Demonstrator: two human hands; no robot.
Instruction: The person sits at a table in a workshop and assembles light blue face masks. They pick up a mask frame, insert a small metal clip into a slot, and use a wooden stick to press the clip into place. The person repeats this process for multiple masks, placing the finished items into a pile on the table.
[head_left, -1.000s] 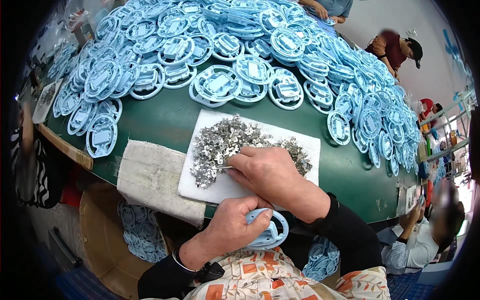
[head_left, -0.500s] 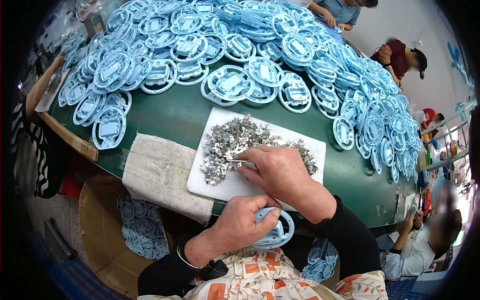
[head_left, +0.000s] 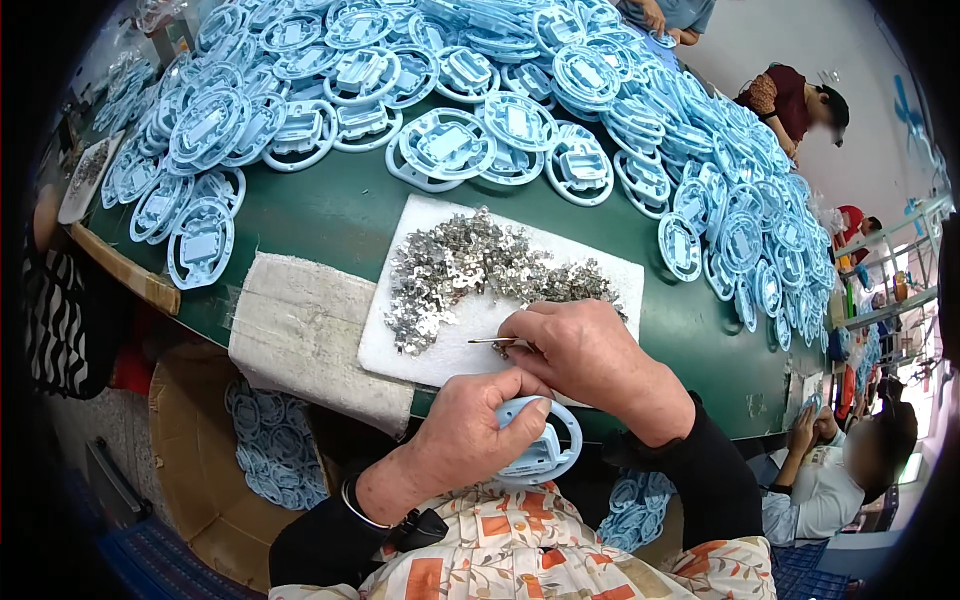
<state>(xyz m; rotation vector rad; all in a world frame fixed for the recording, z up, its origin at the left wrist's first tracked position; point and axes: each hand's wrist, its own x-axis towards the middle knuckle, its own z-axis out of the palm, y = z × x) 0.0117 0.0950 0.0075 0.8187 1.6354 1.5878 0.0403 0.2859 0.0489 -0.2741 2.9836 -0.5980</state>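
My left hand point(head_left: 462, 428) grips a light-blue plastic ring-shaped part point(head_left: 560, 452), built like a small toy steering wheel with a raised centre. It is held low, at the table's near edge above my lap. Just above it, my right hand point(head_left: 600, 362) is closed on a slim metal tool point(head_left: 490, 341) that looks like tweezers; its end sticks out to the left. Whether it carries a small piece is hidden by the fingers. Beyond the hands, small silvery metal clips point(head_left: 470, 262) lie heaped on a white foam board point(head_left: 385, 352).
A large heap of blue ring parts point(head_left: 520, 125) covers the back of the green table point(head_left: 300, 215). A whitish folded cloth point(head_left: 300, 325) lies left of the board. Below left, an open cardboard box point(head_left: 185, 440) holds more parts. Other people point(head_left: 785, 105) work around the table.
My right hand has drawn back from the clip pile, nearer to the part in my left hand. The left hand still holds its part. The whole view has shifted slightly.
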